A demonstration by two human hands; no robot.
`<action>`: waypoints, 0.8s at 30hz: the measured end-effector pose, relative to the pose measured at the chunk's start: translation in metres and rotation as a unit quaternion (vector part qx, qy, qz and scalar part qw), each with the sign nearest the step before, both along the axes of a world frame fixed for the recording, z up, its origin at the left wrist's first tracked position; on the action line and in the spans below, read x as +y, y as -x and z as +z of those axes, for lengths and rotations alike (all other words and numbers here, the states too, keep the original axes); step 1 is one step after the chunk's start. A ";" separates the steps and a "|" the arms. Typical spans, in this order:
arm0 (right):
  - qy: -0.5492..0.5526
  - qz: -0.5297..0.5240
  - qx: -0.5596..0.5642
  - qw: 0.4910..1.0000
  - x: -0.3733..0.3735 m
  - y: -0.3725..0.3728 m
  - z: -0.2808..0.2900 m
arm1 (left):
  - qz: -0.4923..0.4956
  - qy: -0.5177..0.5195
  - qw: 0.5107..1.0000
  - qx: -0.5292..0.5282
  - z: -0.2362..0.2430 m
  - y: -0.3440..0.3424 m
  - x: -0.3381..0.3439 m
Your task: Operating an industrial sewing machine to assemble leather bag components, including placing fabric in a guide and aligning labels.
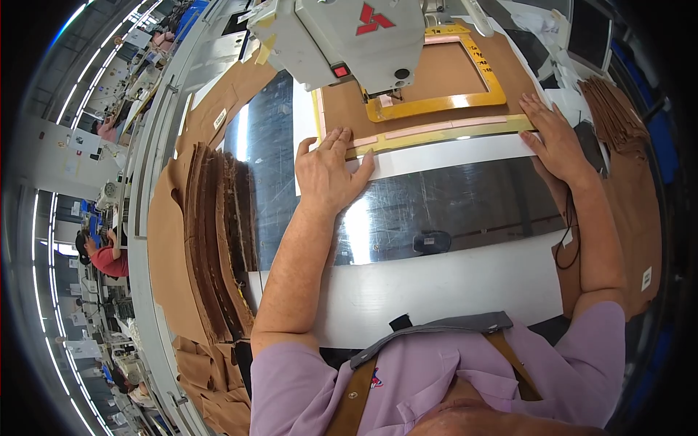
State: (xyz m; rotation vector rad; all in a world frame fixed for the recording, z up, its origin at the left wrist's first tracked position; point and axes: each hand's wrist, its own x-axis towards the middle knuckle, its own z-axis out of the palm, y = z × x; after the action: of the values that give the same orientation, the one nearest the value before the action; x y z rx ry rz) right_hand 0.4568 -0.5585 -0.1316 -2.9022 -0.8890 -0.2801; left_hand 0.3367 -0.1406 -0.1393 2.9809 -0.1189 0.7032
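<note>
A brown fabric piece (349,109) lies under the head of a large sewing machine (342,40), on a white sheet with a yellow-taped strip (443,131) along its near edge. My left hand (329,171) rests flat at the left end of that strip, fingertips on the fabric's edge and thumb spread. At the strip's right end my right hand (556,142) lies flat, fingers stretched forward over the fabric. Both hands are open and grip nothing. A yellow rectangular frame (436,109) sits on the fabric beneath the machine head, which hides its left part.
A thick stack of brown fabric pieces (207,240) stands left of the shiny metal plate (451,211). More folded brown pieces (611,116) lie at the right, near a looped black cord (571,240). Other people (109,254) sit at machines far left.
</note>
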 end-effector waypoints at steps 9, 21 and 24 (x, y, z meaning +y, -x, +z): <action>-0.031 0.013 -0.043 0.998 -0.005 -0.003 -0.005 | -0.085 -0.002 0.988 -0.131 0.011 -0.008 0.001; -0.079 0.018 -0.080 0.994 -0.012 -0.003 -0.012 | -0.032 0.097 0.994 0.027 0.002 -0.014 0.009; -0.063 0.009 -0.063 0.996 -0.013 -0.001 -0.007 | -0.018 0.082 0.996 0.018 0.000 -0.013 0.012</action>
State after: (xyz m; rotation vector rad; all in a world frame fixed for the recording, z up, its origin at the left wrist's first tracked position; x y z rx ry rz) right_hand 0.4583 -0.5711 -0.1390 -2.7835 -0.8805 -0.5024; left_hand 0.3499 -0.1289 -0.1394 2.8268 -0.1060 0.6224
